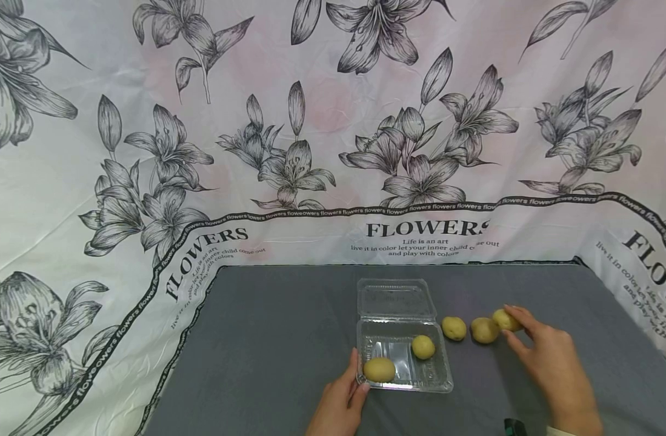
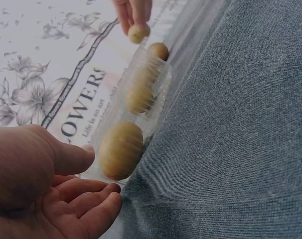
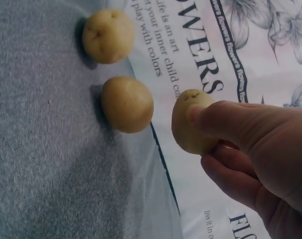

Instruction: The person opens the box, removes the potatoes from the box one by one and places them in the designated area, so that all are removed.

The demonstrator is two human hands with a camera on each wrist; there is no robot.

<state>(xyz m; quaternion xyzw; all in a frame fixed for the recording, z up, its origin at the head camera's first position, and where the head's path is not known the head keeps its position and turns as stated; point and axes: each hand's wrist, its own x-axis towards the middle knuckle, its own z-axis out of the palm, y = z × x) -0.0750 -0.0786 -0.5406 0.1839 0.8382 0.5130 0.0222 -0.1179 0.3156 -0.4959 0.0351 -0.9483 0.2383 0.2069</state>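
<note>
A clear plastic clamshell container (image 1: pixel 444 375) lies with its lid (image 1: pixel 396 300) folded back, on the grey surface. Inside it are two potatoes, one at the front left (image 1: pixel 379 370) and a smaller one at the right (image 1: pixel 423 347). My left hand (image 1: pixel 338 396) holds the container's front left corner between thumb and fingers. Up at the right, my right hand (image 1: pixel 553 357) pinches a small potato (image 3: pixel 193 122) between thumb and fingers, off the surface. Two more potatoes, one nearer the container (image 1: pixel 454 328) and one nearer the hand (image 1: pixel 484 330), rest on the surface.
The grey cloth-covered table (image 1: pixel 267 351) spreads around the container. A white curtain (image 1: pixel 311 236) printed with flowers and lettering hangs along its back and sides. A small dark object (image 1: pixel 514 427) shows at the bottom edge, near the right forearm.
</note>
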